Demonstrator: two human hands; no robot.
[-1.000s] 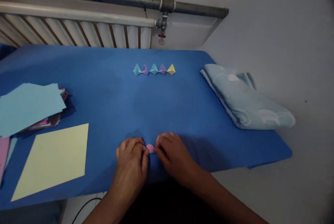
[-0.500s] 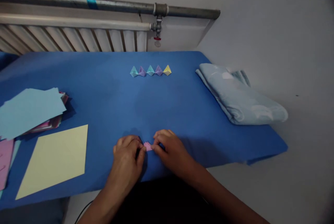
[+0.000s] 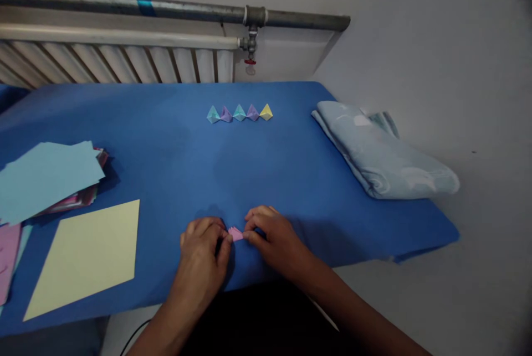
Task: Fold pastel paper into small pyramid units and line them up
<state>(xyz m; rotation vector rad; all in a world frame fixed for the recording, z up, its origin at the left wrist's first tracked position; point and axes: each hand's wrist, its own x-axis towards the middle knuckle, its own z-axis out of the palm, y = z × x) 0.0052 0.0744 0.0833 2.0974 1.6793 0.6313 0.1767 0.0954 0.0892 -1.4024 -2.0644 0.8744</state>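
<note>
A small pink folded paper (image 3: pixel 235 233) with a pleated upper edge is held between my two hands, low over the blue table cover. My left hand (image 3: pixel 203 242) pinches its left end between thumb and index finger. At the other end, my right hand (image 3: pixel 268 234) grips it the same way, the remaining fingers curled. Parts of the paper are hidden behind the fingertips. Farther back lies a row of several folded paper pieces (image 3: pixel 239 113) in light blue, purple and yellow.
A yellow paper sheet (image 3: pixel 89 256) lies at the left front, beside a stack of light blue paper (image 3: pixel 47 176) and a pink sheet (image 3: pixel 7 259). On the right is a folded pale-blue cloth (image 3: pixel 382 151). A radiator (image 3: pixel 124 60) and pipe stand behind the table (image 3: pixel 178 162).
Both hands keep their pinch on the pink paper and have barely moved. The view has shifted very slightly.
</note>
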